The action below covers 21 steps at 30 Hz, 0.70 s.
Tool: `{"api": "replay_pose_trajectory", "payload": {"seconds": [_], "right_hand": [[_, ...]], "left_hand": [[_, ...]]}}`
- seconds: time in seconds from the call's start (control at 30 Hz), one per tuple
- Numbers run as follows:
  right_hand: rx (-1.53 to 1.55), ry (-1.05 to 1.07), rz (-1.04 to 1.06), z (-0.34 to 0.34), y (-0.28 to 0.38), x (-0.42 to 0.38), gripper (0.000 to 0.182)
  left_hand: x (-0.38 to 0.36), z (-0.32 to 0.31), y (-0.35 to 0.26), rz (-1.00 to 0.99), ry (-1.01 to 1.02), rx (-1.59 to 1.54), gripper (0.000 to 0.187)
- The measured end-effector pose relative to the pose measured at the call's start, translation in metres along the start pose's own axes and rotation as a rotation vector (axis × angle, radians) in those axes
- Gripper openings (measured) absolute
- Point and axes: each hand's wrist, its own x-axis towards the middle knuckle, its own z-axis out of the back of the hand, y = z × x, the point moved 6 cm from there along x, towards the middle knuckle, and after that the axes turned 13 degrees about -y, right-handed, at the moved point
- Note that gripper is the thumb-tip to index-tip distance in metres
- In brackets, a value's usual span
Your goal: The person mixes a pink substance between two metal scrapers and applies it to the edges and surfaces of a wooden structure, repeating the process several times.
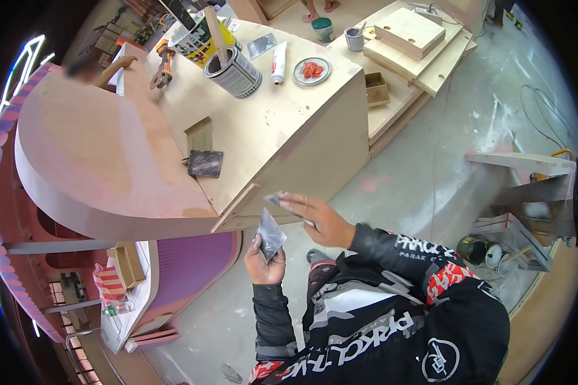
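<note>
My left hand is closed on a thin grey metal plate, held point up with its face tilted toward me. Just right of it, my right hand grips a small flat scraper; its far end looks smeared with grey. Both hands are in the air in front of the pale wooden counter. Closest to them on the counter top is a dark square of sandpaper, beside a small open cardboard box.
Farther back stand a grey-smeared can with a stick, a yellow tub, a white tube, a lid of orange-red paste and an orange power tool. Another person's arm rests at upper left. Boards lie stacked right.
</note>
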Motion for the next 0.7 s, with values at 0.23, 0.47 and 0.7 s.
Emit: {"api": "replay_pose_trajectory", "payload": {"seconds": [0.23, 0.47, 0.7], "right_hand": [[-0.155, 0.453, -0.433, 0.035, -0.067, -0.083, 0.057], [1.362, -0.309, -1.402, 0.024, -0.006, -0.062, 0.036], [0.56, -0.472, -0.848, 0.037, -0.089, -0.026, 0.042]], "left_hand": [[-0.043, -0.088, -0.012, -0.282, 0.241, 0.175, 0.029], [-0.075, -0.112, 0.016, -1.553, 0.919, 1.322, 0.044], [-0.018, -0.006, -0.02, -1.158, 0.595, 1.995, 0.06]]}}
